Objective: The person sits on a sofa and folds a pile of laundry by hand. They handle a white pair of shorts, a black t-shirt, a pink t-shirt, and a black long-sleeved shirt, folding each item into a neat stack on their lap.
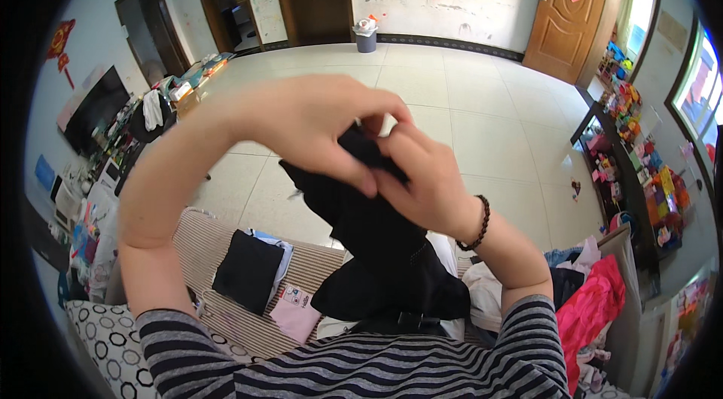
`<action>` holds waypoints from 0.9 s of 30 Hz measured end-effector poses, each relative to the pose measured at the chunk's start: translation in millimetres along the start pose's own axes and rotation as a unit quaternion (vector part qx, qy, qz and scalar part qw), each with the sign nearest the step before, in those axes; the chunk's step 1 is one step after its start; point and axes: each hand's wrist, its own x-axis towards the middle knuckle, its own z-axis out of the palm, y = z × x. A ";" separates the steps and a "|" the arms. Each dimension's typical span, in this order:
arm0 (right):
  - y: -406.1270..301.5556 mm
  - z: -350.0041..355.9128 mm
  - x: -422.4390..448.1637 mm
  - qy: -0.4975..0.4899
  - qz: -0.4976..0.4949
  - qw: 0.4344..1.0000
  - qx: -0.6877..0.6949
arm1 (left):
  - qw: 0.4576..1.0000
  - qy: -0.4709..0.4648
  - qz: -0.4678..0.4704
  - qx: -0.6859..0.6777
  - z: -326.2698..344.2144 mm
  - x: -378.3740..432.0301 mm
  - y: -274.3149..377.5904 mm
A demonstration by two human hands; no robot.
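A black cloth garment (378, 229) hangs from both my hands down over my lap. My left hand (316, 122) arches over its upper end, thumb and fingers closed on the fabric. Facing it, my right hand (423, 179) pinches the same bunched edge and wears a dark beaded bracelet (484, 224) at the wrist. The fingertips of both hands nearly meet. What kind of garment it is, I cannot tell. Beside my lap on the left lie a folded black garment (248, 269), a light blue cloth (285, 263) partly under it, and a folded pink garment (296, 314) with a print.
I sit on a striped seat cover (192, 241). Heaped at my right are a bright pink garment (593, 303) and a white cloth (486, 292). A toy-laden dark shelf (627, 173) stands at right; a cluttered table (118, 150) runs along the left. A grey bin (366, 40) stands by the far wall.
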 end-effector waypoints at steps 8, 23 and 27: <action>34.3 -42.1 21.9 -0.150 0.119 0.974 0.121 | 0.975 0.001 0.001 0.221 -45.2 16.6 6.0; 44.6 -92.3 26.5 0.060 0.002 0.981 -0.184 | 0.748 0.217 0.084 0.622 -94.2 10.6 40.1; 59.3 -81.2 26.9 0.020 0.052 0.971 -0.234 | 0.723 0.195 0.032 0.662 -101.2 15.1 3.6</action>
